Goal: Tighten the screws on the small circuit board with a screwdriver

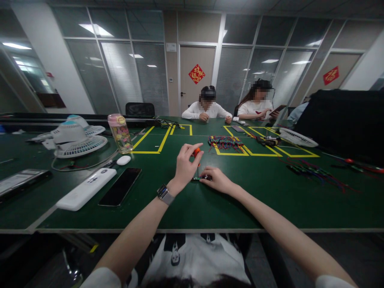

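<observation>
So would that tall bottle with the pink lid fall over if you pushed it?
Probably tips if pushed high: the bottle stands tall and narrow. It looks filled, so likely fairly heavy. Its smooth clear wall may slip.

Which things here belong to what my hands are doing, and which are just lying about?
In use: orange screwdriver in left hand; small green part held by right hand.
Lying about: bottle, fan, phone, power bank, mouse.

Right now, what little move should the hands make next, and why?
Probably twist the orange screwdriver a little: the left hand holds it upright over the small green part, which the right hand holds down on the table.
</observation>
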`<state>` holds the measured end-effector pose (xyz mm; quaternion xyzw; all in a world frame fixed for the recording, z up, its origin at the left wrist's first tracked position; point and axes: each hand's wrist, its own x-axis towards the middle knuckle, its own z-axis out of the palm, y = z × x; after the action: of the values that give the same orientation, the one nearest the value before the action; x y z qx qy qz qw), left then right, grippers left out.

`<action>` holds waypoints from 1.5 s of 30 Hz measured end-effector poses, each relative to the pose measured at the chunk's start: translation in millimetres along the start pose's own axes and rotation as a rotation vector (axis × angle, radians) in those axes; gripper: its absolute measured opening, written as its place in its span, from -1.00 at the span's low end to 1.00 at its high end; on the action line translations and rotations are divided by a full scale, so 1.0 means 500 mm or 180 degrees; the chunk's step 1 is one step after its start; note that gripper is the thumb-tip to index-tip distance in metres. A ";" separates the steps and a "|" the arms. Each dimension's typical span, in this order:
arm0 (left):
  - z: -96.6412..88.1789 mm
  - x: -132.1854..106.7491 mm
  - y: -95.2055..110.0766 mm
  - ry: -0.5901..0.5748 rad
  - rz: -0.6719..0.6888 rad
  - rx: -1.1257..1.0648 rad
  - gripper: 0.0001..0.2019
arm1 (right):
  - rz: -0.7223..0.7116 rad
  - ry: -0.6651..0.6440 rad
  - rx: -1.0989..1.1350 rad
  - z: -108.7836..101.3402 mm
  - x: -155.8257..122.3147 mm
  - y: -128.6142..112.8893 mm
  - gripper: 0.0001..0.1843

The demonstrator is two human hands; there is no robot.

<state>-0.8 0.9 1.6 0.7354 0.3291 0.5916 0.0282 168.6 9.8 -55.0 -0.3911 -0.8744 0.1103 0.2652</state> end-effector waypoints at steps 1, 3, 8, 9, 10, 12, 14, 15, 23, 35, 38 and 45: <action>0.000 -0.001 0.000 0.0005 0.0018 0.0018 -0.78 | 0.0002 0.0000 0.0001 0.000 0.000 0.000 -0.89; -0.001 -0.002 0.001 -0.0013 0.0032 -0.0001 -0.77 | 0.0000 -0.0007 0.0007 0.000 0.000 0.001 -0.88; -0.002 0.000 -0.001 -0.0066 0.0069 -0.0178 -0.67 | -0.0007 -0.0027 0.0002 0.001 0.000 0.003 -0.87; -0.001 0.000 -0.001 -0.0050 0.0062 -0.0172 -0.68 | -0.0010 -0.0021 -0.0006 0.001 0.000 0.003 -0.88; -0.001 0.001 -0.001 -0.0020 0.0048 -0.0144 -0.70 | -0.0015 -0.0014 -0.0016 0.001 0.000 0.003 -0.88; 0.000 0.001 0.000 0.0048 0.0037 -0.0050 -0.74 | -0.0017 -0.0012 -0.0033 0.002 0.000 0.004 -0.88; 0.000 0.000 0.001 0.0087 0.0046 0.0026 -0.76 | -0.0008 -0.0021 -0.0048 0.002 0.000 0.004 -0.88; 0.000 -0.001 0.001 0.0080 0.0050 0.0039 -0.76 | -0.0006 -0.0025 -0.0055 0.003 0.000 0.004 -0.88; 0.000 0.000 -0.002 -0.0023 0.0070 -0.0097 -0.69 | -0.0011 -0.0024 -0.0051 0.002 0.000 0.004 -0.88; -0.002 -0.003 -0.002 -0.0098 0.0075 -0.0165 -0.66 | 0.0001 -0.0014 -0.0006 0.000 0.001 -0.001 -0.88; -0.001 -0.001 -0.002 -0.0015 0.0073 -0.0110 -0.69 | 0.0007 -0.0018 -0.0017 0.000 0.000 -0.001 -0.88; -0.001 -0.003 0.003 0.0044 0.0067 0.0049 -0.77 | -0.0002 -0.0014 -0.0058 0.002 0.001 0.002 -0.88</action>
<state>-0.8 -1.2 1.4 0.7349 0.3261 0.5944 0.0140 168.4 10.6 -55.9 -0.3931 -0.8760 0.1031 0.2597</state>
